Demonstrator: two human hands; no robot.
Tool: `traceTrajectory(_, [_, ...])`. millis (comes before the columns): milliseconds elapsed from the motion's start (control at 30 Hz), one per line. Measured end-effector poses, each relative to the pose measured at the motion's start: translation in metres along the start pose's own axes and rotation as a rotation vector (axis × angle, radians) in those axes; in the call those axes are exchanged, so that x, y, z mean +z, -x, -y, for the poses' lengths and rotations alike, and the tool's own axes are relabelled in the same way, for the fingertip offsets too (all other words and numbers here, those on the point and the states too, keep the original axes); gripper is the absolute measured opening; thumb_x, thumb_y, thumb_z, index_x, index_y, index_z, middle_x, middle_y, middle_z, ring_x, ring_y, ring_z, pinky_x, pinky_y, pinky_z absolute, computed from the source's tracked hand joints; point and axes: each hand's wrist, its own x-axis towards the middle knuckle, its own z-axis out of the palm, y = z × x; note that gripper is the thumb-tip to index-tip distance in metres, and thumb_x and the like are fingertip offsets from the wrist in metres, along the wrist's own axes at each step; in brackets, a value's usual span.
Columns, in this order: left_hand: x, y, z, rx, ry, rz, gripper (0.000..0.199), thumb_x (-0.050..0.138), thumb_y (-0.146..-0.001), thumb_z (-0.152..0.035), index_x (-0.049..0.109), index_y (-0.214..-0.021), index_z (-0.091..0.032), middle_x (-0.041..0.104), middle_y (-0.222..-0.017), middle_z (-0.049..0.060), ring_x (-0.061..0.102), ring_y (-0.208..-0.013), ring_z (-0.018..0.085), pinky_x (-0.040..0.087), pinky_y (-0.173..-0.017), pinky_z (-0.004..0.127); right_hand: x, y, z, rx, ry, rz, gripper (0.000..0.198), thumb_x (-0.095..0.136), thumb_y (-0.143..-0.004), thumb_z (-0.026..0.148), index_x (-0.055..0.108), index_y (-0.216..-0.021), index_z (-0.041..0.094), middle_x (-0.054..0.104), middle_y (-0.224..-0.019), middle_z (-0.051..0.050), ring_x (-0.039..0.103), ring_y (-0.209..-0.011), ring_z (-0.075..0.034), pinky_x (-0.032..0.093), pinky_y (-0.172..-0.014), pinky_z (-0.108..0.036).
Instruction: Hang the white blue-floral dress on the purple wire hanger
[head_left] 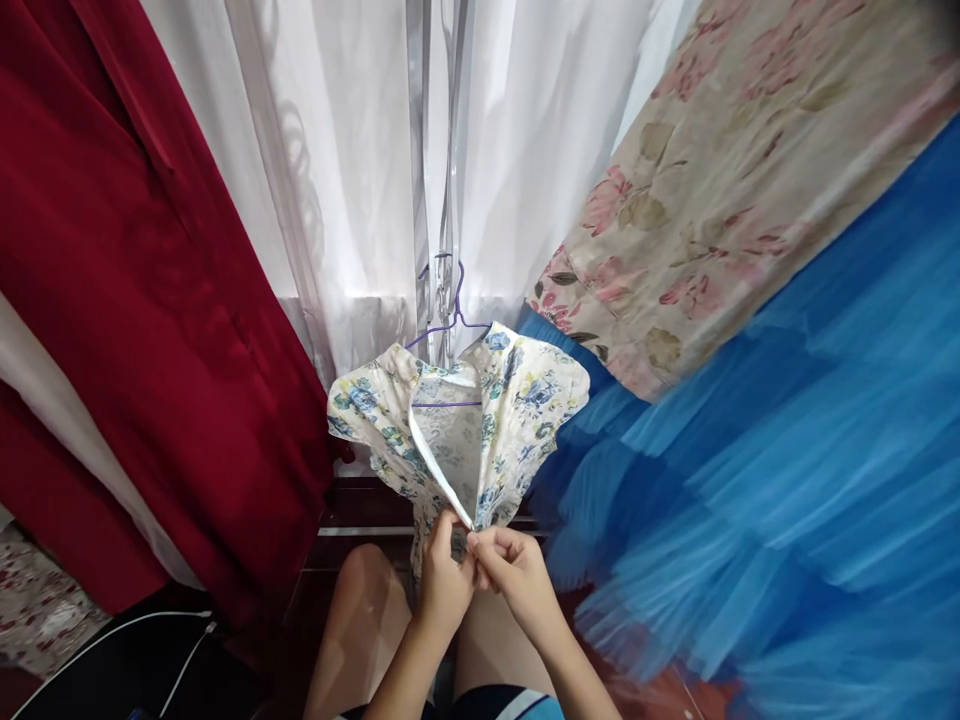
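Head view shows a floral top (536, 390) on a purple hanger (458, 317), its shoulders draped over the two ends of that hanger and its front opening facing the camera. Inside the opening, the hanger's lower bar crosses from side to side; the hook, at the upper end, sits among pale straps (454, 150) that run down in front of a white curtain (337, 120).

White trim (427, 455) follows the left edge of the opening to its bottom corner, where both hands are at work. The left hand (448, 570) pinches the cloth just left of that corner. The right hand (514, 572) has thumb and forefinger pressed together on the corner itself (any small piece between those fingertips is too covered to make out). Whether the two hands touch, I cannot tell. Part of the top's lower cloth shows beside the left hand, above the person's legs (360, 615).

Off the top's left side hangs a red cloth (202, 380). Near its right shoulder are the lower edge of a pink-flowered cloth (675, 240) and a layered blue skirt (735, 480). A white cable (185, 668) lies at lower left, over a black surface (112, 680).
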Motion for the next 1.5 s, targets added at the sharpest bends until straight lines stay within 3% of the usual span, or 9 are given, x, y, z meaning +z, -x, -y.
traceTrajectory(233, [-0.025,-0.006,0.004,0.185,0.01,0.008,0.016,0.053,-0.09,-0.014,0.054,-0.075,-0.019,0.057,-0.078,0.003,0.058,-0.076,0.016,0.045,-0.072,0.026,0.005,-0.023,0.023,0.009,-0.049,-0.098,0.033,0.068,-0.082,0.042,0.066,-0.064,0.015,0.049,-0.041,0.004,0.032,-0.038,-0.006,0.02,-0.041,-0.023])
traceTrajectory(567, [-0.06,-0.014,-0.004,0.133,-0.236,0.241,0.017,0.05,-0.083,-0.004,0.051,-0.074,-0.019,0.059,-0.084,0.004,0.058,-0.076,0.017,0.042,-0.067,0.026,0.024,-0.109,0.148,-0.325,-0.212,-0.155,0.025,0.072,-0.075,0.036,0.07,-0.066,0.013,0.052,-0.046,0.004,0.03,-0.039,-0.005,0.018,-0.038,-0.022])
traceTrajectory(800, [-0.069,-0.018,0.003,0.153,-0.218,0.299,0.015,0.054,-0.083,-0.006,0.062,-0.083,-0.019,0.064,-0.088,0.004,0.063,-0.082,0.019,0.047,-0.073,0.028,0.03,-0.107,0.149,-0.336,-0.214,-0.188,0.024,0.071,-0.076,0.038,0.067,-0.069,0.015,0.051,-0.046,0.005,0.034,-0.039,-0.006,0.023,-0.039,-0.021])
traceTrajectory(967, [-0.09,-0.078,-0.047,0.313,-0.049,0.001,0.028,0.052,-0.095,-0.02,0.059,-0.122,-0.021,0.065,-0.09,0.004,0.063,-0.083,0.016,0.049,-0.08,0.028,0.032,-0.092,0.14,-0.376,-0.114,-0.149,0.015,0.063,-0.082,0.03,0.063,-0.072,0.018,0.053,-0.045,0.005,0.038,-0.039,-0.008,0.028,-0.041,-0.021])
traceTrajectory(1067, [-0.1,-0.127,-0.092,0.462,-0.046,-0.033,0.038,0.049,-0.098,-0.024,0.05,-0.136,-0.024,0.064,-0.092,0.003,0.06,-0.077,0.013,0.048,-0.076,0.026,0.03,-0.085,0.143,-0.421,-0.048,-0.12,0.017,0.061,-0.086,0.03,0.06,-0.073,0.019,0.053,-0.046,0.005,0.041,-0.04,-0.009,0.031,-0.043,-0.022])
traceTrajectory(1167, [-0.097,-0.16,-0.12,0.569,-0.131,0.019,0.02,0.052,-0.097,-0.027,0.064,-0.112,-0.02,0.065,-0.093,0.004,0.059,-0.077,0.014,0.047,-0.074,0.026,0.024,-0.087,0.147,-0.48,0.081,-0.096,0.021,0.059,-0.09,0.035,0.059,-0.076,0.019,0.054,-0.05,0.004,0.046,-0.044,-0.01,0.035,-0.047,-0.023])
traceTrajectory(1267, [-0.086,-0.172,-0.13,0.642,-0.178,-0.033,0.018,0.053,-0.096,-0.026,0.064,-0.085,-0.017,0.063,-0.081,0.003,0.059,-0.075,0.015,0.045,-0.07,0.025,0.016,-0.101,0.142,-0.553,0.261,-0.164,0.022,0.058,-0.091,0.038,0.058,-0.078,0.019,0.055,-0.055,0.003,0.049,-0.048,-0.012,0.036,-0.05,-0.024])
traceTrajectory(1367, [-0.084,-0.177,-0.134,0.641,-0.13,-0.188,0.017,0.055,-0.096,-0.027,0.063,-0.084,-0.017,0.064,-0.079,0.002,0.059,-0.073,0.014,0.045,-0.069,0.024,0.009,-0.119,0.126,-0.57,0.436,-0.244,0.024,0.057,-0.09,0.039,0.058,-0.077,0.02,0.053,-0.054,0.003,0.048,-0.049,-0.013,0.034,-0.05,-0.025])
traceTrajectory(1500, [-0.113,-0.196,-0.118,0.5,0.01,-0.504,0.019,0.055,-0.095,-0.031,0.063,-0.085,-0.017,0.064,-0.079,0.001,0.06,-0.078,0.014,0.046,-0.074,0.024,0.002,-0.119,0.104,-0.497,0.471,-0.198,0.027,0.056,-0.09,0.041,0.055,-0.073,0.02,0.048,-0.053,0.004,0.045,-0.048,-0.013,0.033,-0.049,-0.025])
